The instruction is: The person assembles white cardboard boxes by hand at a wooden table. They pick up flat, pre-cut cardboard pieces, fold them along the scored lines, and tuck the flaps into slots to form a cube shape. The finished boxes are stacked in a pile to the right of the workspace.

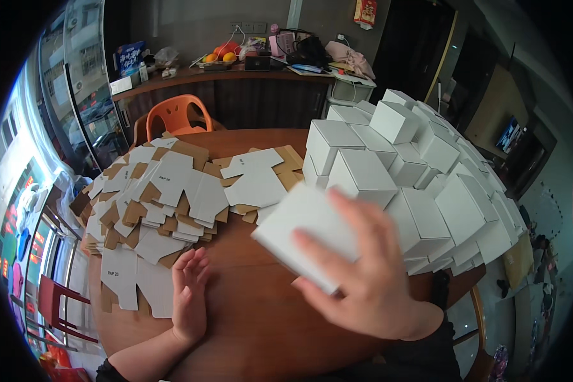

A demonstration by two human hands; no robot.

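Observation:
My right hand (369, 274) is wrapped round a folded white cardboard box (309, 232), raised over the middle of the wooden table (248, 325). The box and fingers are slightly blurred. My left hand (191, 293) rests on its edge at the table, fingers loosely curled and apart, with nothing in it. Just beyond it lies a heap of flat, unfolded box blanks (200, 197), white on one face and brown on the other. To the right rises a large pile of finished white boxes (363, 172), close behind the held box.
An orange chair (179, 114) stands at the table's far side. Behind it a dark counter (216, 74) carries fruit, bags and small items. At the left are a red stool (60, 305) and windows; a wooden chair (481, 331) is at the lower right.

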